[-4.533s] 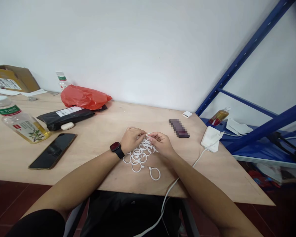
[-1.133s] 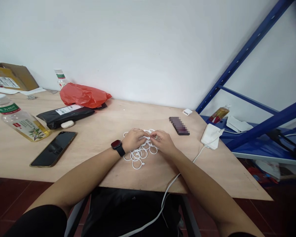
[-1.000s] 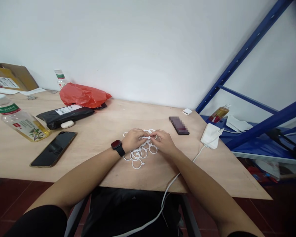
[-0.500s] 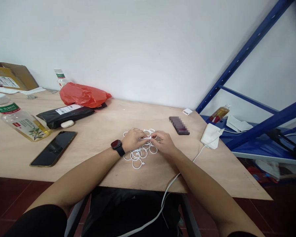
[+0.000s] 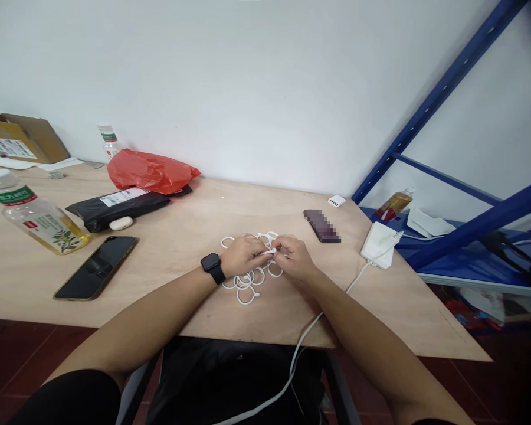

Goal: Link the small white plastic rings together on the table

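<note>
Both my hands meet above a loose cluster of thin white plastic rings (image 5: 246, 295), each with a small knob, much like shower curtain rings. My left hand (image 5: 244, 255), with a black watch on its wrist, pinches one white plastic ring (image 5: 269, 252) between thumb and fingers. From the other side, my right hand (image 5: 292, 256) grips the same ring near its knob, thumb and forefinger closed. The fingers cover most of the held ring, so I cannot tell whether its clasp is fastened. Other rings lie beneath and around the hands, partly hidden and overlapping.
A phone (image 5: 96, 268), a drink bottle (image 5: 39, 215), a white earbud case (image 5: 121, 223), a black parcel (image 5: 119, 206) and a red bag (image 5: 150, 171) lie leftward. On the right are another phone (image 5: 322, 225), a white power strip (image 5: 378, 245) with its cable, and a blue rack (image 5: 442, 186).
The held ring's knob has shifted slightly right and down between the fingertips. My left hand has turned a little and come lower. Things on the table stay put.
</note>
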Demonstrator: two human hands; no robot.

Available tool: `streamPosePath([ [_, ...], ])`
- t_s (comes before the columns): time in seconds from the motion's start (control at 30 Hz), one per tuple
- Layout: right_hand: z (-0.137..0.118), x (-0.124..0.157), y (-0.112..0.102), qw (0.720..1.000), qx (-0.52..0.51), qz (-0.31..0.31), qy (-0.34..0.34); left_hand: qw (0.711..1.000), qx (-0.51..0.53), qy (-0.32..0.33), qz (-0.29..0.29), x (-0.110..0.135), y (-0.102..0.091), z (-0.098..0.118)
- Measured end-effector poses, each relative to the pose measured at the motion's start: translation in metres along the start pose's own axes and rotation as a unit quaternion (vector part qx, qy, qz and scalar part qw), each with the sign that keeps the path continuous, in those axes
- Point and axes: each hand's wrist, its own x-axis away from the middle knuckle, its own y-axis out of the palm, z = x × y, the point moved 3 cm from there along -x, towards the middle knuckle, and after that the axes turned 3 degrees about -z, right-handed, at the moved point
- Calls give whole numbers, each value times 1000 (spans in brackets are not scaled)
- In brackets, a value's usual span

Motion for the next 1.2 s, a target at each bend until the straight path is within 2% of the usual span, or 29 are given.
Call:
streamPosePath([
  [0.63,-3,-1,-1,997,-44,36,44,999,-23,-24,27,1,-3,-3],
  [1.07,1,0,5,996,-71,16,51,998,-44,-24,31,0,-1,-4],
  [1.2,10,-2,5,997,-70,10,43,995,-50,-67,47,1,-6,-13],
])
